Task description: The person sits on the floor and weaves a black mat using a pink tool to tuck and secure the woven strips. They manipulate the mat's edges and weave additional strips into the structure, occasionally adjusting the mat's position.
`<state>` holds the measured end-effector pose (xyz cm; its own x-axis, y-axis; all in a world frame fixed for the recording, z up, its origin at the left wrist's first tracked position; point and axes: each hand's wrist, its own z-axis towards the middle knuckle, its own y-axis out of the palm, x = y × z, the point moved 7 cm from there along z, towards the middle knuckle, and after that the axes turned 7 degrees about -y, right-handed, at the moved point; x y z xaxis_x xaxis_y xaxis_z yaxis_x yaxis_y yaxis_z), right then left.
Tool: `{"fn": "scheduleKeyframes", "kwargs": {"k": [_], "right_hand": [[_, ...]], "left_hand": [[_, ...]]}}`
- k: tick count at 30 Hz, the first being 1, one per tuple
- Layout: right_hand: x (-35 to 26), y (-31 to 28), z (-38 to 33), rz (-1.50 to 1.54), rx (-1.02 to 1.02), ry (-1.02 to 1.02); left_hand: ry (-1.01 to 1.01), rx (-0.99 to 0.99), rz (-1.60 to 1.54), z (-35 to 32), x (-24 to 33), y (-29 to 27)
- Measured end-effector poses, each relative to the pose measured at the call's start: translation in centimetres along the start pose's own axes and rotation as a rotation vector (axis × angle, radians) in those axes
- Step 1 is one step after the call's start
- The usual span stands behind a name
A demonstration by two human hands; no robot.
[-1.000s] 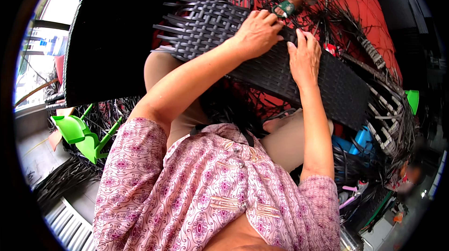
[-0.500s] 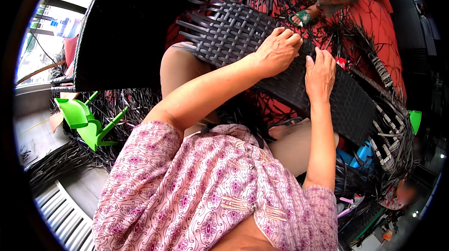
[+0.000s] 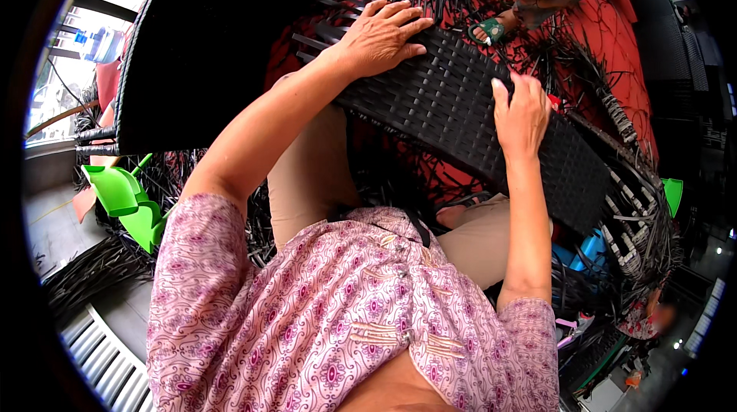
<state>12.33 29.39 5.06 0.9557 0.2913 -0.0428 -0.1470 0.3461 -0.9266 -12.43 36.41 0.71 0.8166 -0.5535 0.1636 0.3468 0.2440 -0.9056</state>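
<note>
A black woven strip panel lies slanted across my lap, its weave flat and close. Loose strip ends stick out at its left end. My left hand rests palm down on that end, fingers spread and holding nothing; it hides part of the weave. Toward the panel's right half, my right hand has its fingers bent over the far edge, thumb apart on the near side. The fingertips are partly hidden.
Black strips litter the red floor covering. A person's foot in a green sandal is beyond the panel. A partly woven frame stands at right, a large black panel at left. Green plastic pieces and a white slatted piece lie left.
My left hand has moved left along the panel from its middle to the loose-ended part, and its fingers have spread. My right hand's fingers have bent more, near the same spot.
</note>
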Motion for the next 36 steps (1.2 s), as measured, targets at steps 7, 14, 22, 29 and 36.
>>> {"fn": "scheduleKeyframes", "kwargs": {"k": [7, 14, 22, 29, 36], "right_hand": [[-10.1, 3.9, 6.0, 0.179, 0.155, -0.272], [-10.8, 4.1, 5.3, 0.19, 0.125, -0.261], [-11.0, 3.8, 5.1, 0.138, 0.172, -0.264], [-10.8, 3.5, 4.3, 0.166, 0.194, -0.262], [-0.5, -1.5, -2.0, 0.293, 0.216, -0.083]], "left_hand": [[-0.054, 0.074, -0.017, -2.1, 1.6, -1.3], [-0.094, 0.029, -0.078, -3.5, 2.1, -2.7], [-0.196, -0.179, -0.185, -1.4, -0.6, -3.9], [-0.114, -0.05, -0.11, -3.3, -2.1, -3.5], [-0.053, 0.001, 0.003, -3.6, -2.5, -3.3]]}}
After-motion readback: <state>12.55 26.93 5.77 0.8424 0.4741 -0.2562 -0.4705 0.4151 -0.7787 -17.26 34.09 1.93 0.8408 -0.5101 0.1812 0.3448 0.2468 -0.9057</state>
